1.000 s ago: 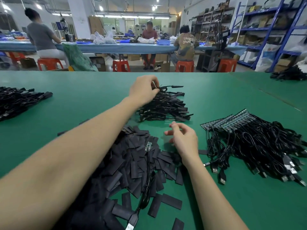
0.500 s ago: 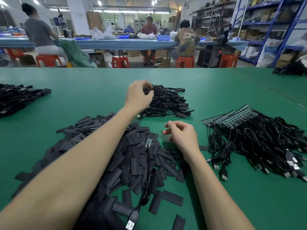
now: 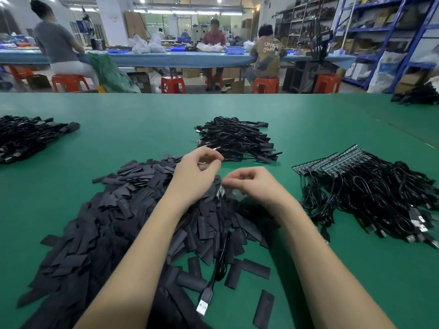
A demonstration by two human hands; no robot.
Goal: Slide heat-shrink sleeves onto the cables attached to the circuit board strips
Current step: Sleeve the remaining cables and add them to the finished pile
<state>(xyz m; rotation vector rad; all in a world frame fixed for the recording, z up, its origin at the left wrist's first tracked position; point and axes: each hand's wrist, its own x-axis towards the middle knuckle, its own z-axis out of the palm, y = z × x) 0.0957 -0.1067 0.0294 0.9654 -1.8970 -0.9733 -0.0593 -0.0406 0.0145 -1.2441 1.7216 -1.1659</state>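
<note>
Both hands met at the centre of the frame, above the far edge of the big heap of flat black heat-shrink sleeves [image 3: 114, 222] that filled the lower left and middle of the green table [image 3: 142, 129]. The left hand [image 3: 194, 179] had its fingers curled, thumb and forefinger pinched together; whether anything sat between them could not be told. The right hand [image 3: 259, 186] was likewise curled, fingertips pointing left toward a small circuit board strip [image 3: 222, 191] lying on the heap; whether they gripped it could not be told. From that strip a black cable [image 3: 223, 255] ran down over the sleeves to a USB plug [image 3: 203, 302] at lower centre. Both forearms crossed the heap and hid much of it.

Just beyond the hands, at centre, lay a pile of sleeved cables [image 3: 237, 141]. At right, a bundle of bare strips with cables [image 3: 370, 186] fanned out, boards toward the upper left, plugs toward the lower right. Another black cable pile [image 3: 26, 136] lay at the left edge. Along the top, people sat on orange stools [image 3: 173, 84] at a blue bench [image 3: 166, 59].
</note>
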